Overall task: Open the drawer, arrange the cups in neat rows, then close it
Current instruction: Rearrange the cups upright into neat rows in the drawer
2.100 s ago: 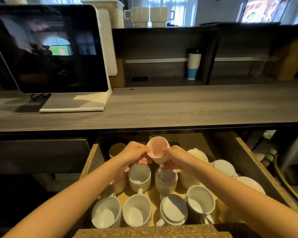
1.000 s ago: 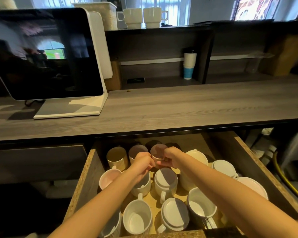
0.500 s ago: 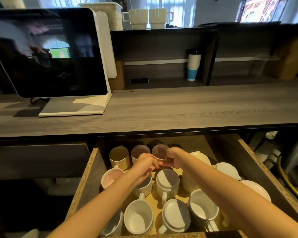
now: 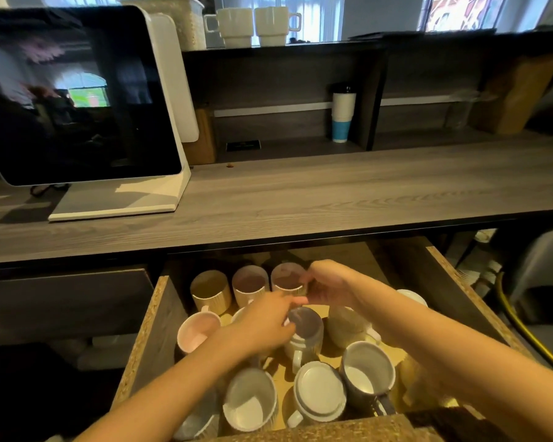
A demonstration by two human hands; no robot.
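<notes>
A person's right hand curls its fingers loosely apart against the right side of a ribbed tumbler at the far end of an open drawer; whether they press on it cannot be told through the blur. The left hand reaches in beside it, fingers stretched and slightly spread above a grey mug, gripping nothing that can be seen.

That tumbler stands at the right end of a far row, with a second tumbler and a tan tumbler lined up to its left, just beside one another. Nearer, a pink cup sits by the drawer's left wall. Along the near edge stand an upright white mug, an upside-down mug and a dark-sided mug, close together but not squarely aligned. More pale crockery lies half hidden under the right forearm.

Above the drawer runs a grey wood-grain counter, carrying a dark screen on a white stand at the left. A stack of paper cups stands on the shelf behind.
</notes>
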